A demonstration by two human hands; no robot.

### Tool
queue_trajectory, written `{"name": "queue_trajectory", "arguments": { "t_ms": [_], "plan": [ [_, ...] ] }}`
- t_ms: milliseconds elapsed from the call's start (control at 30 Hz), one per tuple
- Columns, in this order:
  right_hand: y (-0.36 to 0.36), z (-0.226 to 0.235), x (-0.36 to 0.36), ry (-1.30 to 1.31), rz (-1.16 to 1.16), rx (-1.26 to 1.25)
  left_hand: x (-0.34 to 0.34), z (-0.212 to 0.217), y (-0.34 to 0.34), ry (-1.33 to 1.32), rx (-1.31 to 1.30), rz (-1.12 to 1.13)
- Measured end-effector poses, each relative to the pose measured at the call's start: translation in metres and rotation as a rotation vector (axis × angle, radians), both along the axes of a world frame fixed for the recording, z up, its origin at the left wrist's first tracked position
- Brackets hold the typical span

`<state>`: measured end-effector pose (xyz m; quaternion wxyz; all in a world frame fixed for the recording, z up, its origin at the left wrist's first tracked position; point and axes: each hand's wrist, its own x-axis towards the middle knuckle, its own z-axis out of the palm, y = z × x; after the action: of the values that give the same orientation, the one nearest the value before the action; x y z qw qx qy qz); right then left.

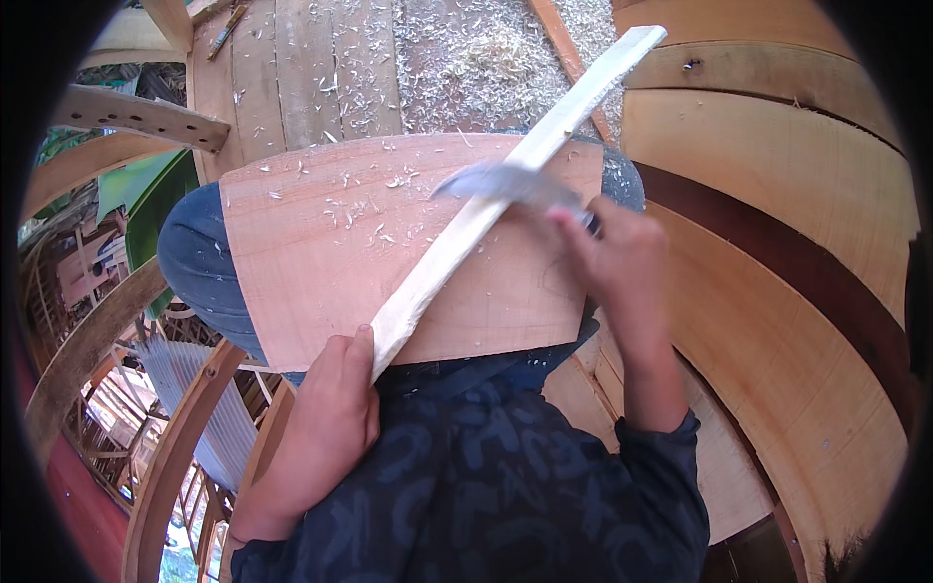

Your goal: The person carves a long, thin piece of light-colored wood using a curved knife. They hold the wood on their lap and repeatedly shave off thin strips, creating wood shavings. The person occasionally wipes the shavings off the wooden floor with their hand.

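Observation:
A long pale wooden strip (447, 255) slants across a flat wooden board (301, 267) that lies over my lap. My left hand (340, 394) is closed around the strip's near end, at the board's front edge. In my right hand (617, 248) is a knife (498, 182) with a broad curved blade, somewhat smeared by motion. The blade lies across the strip about midway along it; whether it bites into the wood I cannot tell. The strip's far end sticks out past the board's far edge. Small shavings are scattered over the board.
A heap of wood shavings (501, 58) covers the plank floor (292, 78) ahead. Curved wooden planks (777, 291) rise close on my right. On the left are wooden ribs (146, 121), one with holes, and a grey corrugated sheet (190, 398). A pencil-like stick (226, 31) lies at the far left.

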<state>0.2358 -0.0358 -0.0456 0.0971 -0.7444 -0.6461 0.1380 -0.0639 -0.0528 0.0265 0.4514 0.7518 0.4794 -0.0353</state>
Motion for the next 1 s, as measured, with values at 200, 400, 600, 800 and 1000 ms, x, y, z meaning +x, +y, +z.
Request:
{"name": "queue_trajectory", "arguments": {
  "t_ms": [200, 400, 600, 800, 1000],
  "plan": [
    [0.020, 0.025, 0.028, 0.057, -0.370, -0.281, 0.000, 0.004, 0.004, 0.006, -0.084, 0.053],
    [-0.007, 0.021, 0.020, 0.957, 0.036, -0.553, -0.016, 0.006, 0.013, 0.027, -0.165, 0.129],
    [-0.019, 0.025, -0.004, 0.885, -0.154, -0.338, -0.028, 0.011, 0.030, 0.061, -0.137, 0.081],
    [-0.017, 0.019, 0.004, 0.932, -0.529, -0.267, -0.039, 0.009, 0.036, -0.009, -0.261, 0.122],
    [-0.025, 0.009, 0.003, 0.940, -0.326, -0.204, -0.045, 0.005, 0.046, -0.097, -0.362, 0.141]
  ]
}}
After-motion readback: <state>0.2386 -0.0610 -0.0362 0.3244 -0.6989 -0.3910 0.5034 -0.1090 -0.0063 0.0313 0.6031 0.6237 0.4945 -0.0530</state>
